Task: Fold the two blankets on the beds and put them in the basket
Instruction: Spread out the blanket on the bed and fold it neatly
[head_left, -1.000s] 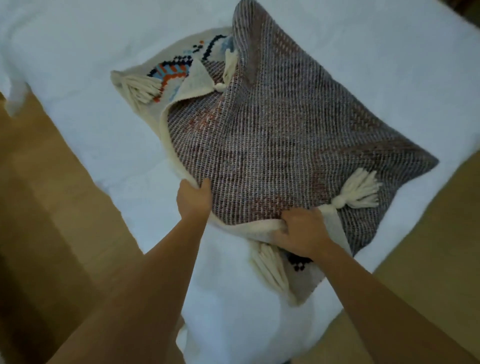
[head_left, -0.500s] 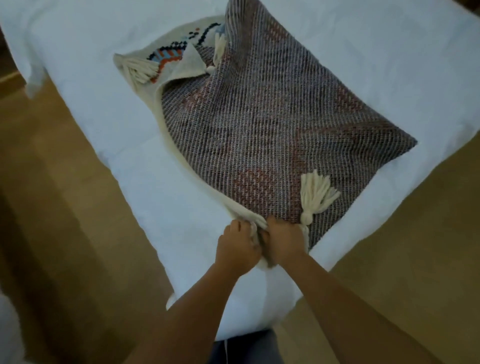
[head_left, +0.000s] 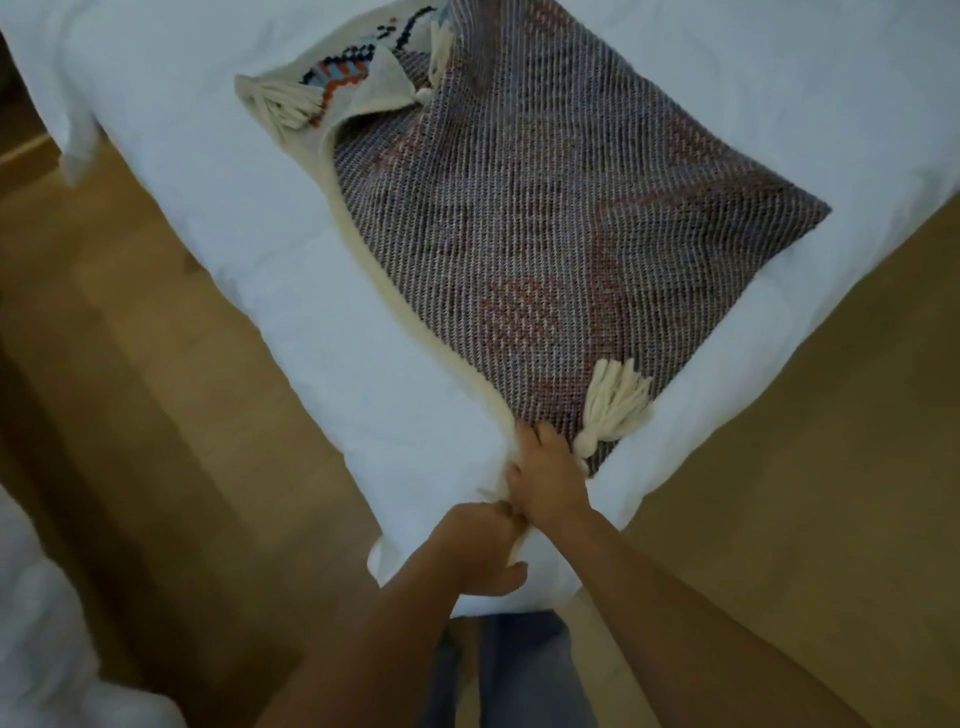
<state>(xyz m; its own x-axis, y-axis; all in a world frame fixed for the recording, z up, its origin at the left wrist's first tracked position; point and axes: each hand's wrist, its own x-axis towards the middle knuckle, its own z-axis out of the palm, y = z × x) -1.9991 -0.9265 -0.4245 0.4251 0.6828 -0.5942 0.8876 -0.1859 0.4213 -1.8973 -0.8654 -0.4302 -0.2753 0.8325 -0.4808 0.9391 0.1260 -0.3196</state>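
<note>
While the bed (head_left: 218, 218) fills most of the view with its white cover, a wooden floor (head_left: 130, 415) shows on both sides of its near corner. On the bed lies the blanket (head_left: 545, 197), folded into a rough rectangle with its dark woven underside up; at the far end a patterned cream layer peeks out from beneath, so the edges do not line up there. A cream tassel (head_left: 615, 405) rests on the near corner, and another tassel (head_left: 280, 101) splays at the far left corner.

Both hands meet at the blanket's near corner. The right hand (head_left: 548, 480) lies over that corner, fingers curled onto the cream edge, seemingly gripping it, though the exact pinch is hidden. The left hand (head_left: 480, 545) is closed into a loose fist just below, touching the right, and appears to hold a bit of cream fringe or edge; what it holds is not fully clear.

Judging by this, the folding of this blanket is under way, with at least one fold already made. The next move likely calls for carrying the near corner toward the far end, matching edges neatly. No basket is in view.
</note>
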